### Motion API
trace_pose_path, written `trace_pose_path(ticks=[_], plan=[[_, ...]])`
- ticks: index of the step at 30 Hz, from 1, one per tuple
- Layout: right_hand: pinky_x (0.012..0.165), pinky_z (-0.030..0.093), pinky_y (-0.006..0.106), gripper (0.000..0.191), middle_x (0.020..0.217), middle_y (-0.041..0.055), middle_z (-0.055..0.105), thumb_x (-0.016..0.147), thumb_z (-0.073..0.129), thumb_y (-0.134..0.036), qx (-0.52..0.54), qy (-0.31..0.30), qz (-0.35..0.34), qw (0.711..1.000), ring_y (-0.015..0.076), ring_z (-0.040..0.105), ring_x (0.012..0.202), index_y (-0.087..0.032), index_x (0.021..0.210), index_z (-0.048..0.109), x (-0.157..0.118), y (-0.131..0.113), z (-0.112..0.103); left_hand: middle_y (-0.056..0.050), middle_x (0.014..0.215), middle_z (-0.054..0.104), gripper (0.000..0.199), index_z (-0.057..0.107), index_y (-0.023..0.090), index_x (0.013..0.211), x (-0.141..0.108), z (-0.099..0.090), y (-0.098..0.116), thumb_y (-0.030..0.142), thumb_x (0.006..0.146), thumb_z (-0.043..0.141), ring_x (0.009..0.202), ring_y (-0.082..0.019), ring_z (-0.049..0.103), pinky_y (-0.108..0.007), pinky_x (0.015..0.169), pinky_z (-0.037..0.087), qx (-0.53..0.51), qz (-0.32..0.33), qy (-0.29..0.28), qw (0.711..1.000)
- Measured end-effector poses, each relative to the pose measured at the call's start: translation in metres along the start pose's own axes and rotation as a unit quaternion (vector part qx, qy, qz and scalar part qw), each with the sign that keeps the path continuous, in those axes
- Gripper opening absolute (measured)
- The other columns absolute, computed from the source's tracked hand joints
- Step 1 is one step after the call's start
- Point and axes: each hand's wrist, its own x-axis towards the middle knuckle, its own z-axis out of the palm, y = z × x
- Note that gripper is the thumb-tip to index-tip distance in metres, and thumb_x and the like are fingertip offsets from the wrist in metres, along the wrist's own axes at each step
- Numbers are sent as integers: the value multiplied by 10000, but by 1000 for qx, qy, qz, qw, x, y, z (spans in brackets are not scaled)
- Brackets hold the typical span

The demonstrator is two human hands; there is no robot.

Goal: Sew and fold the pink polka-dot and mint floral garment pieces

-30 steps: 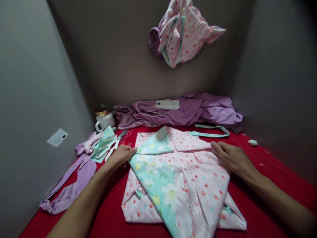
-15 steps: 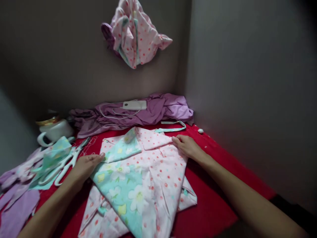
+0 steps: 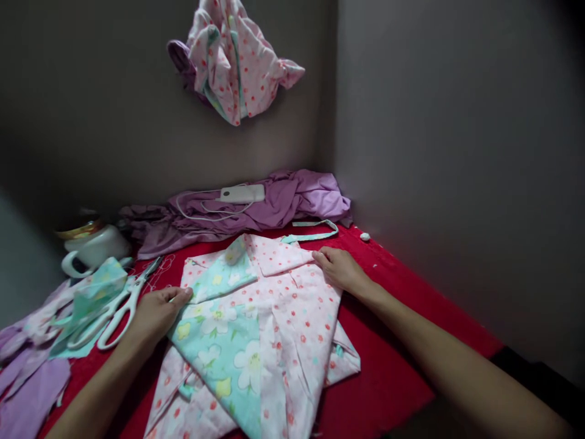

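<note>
A collared shirt, pink with red dots on one side and mint with white flowers on the other, lies spread in front of me. Its collar is folded flat, one half mint and one half pink. My left hand pinches the mint collar tip between thumb and fingers. At the opposite end, my right hand grips the pink collar tip the same way. The collar is stretched out between both hands. The shirt's lower edge runs out of view at the bottom.
White-handled scissors lie at left among mint and purple fabric scraps. Behind them stands a white mug. Purple cloth bears a white corded device. A mint strip lies on red cloth; a dotted cloth bundle hangs above.
The view has shifted slightly, so most things appear a little further left. Both hands keep their hold on the collar tips, and the shirt lies almost the same.
</note>
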Motion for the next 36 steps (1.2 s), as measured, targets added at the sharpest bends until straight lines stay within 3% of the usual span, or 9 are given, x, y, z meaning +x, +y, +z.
trace_pose_path(ticks=[11, 16, 21, 26, 32, 36], plan=[[539, 274, 249, 327, 633, 47, 589, 884, 366, -349, 4, -2, 15, 1000, 162, 507, 591, -188, 629, 492, -2, -2, 1, 11, 509, 555, 396, 623, 166, 611, 6, 1, -10, 556, 547, 598, 470, -126, 455, -213, 430, 323, -9, 10, -6, 1000], [532, 282, 249, 357, 628, 40, 579, 858, 357, -414, 29, -1, 17, 999, 166, 514, 605, -189, 615, 491, 0, 1, 3, 33, 427, 460, 442, 566, 171, 544, 4, 1, -7, 612, 535, 570, 399, -99, 374, -208, 403, 260, -24, 1, -19, 1000], [476, 288, 249, 466, 553, 37, 560, 802, 368, -544, 71, -5, 28, 997, 170, 503, 542, -177, 566, 533, 8, 8, 6, 19, 444, 487, 417, 594, 160, 553, 3, 3, -6, 576, 546, 564, 416, -106, 390, -216, 412, 268, -20, 2, -3, 1000], [510, 358, 249, 431, 617, 41, 620, 775, 426, -527, 116, -20, 4, 993, 188, 556, 599, -160, 644, 611, 11, 11, 9, 21, 482, 507, 352, 577, 163, 511, 1, 3, -4, 510, 569, 563, 465, -107, 413, -211, 441, 289, -21, 28, 20, 999], [500, 376, 244, 427, 629, 42, 589, 809, 414, -532, 158, -19, -23, 987, 171, 520, 583, -159, 688, 582, 13, 5, 6, 32, 468, 486, 324, 544, 170, 512, -17, -2, 1, 478, 611, 546, 456, -108, 414, -211, 445, 304, -51, 28, 43, 997], [482, 343, 237, 397, 591, 15, 524, 820, 428, -515, 166, -20, -82, 983, 151, 464, 555, -176, 648, 541, 23, -4, 7, 23, 500, 520, 331, 564, 175, 545, -43, -9, 1, 493, 627, 522, 467, -123, 444, -221, 440, 332, -67, 2, 70, 995]])
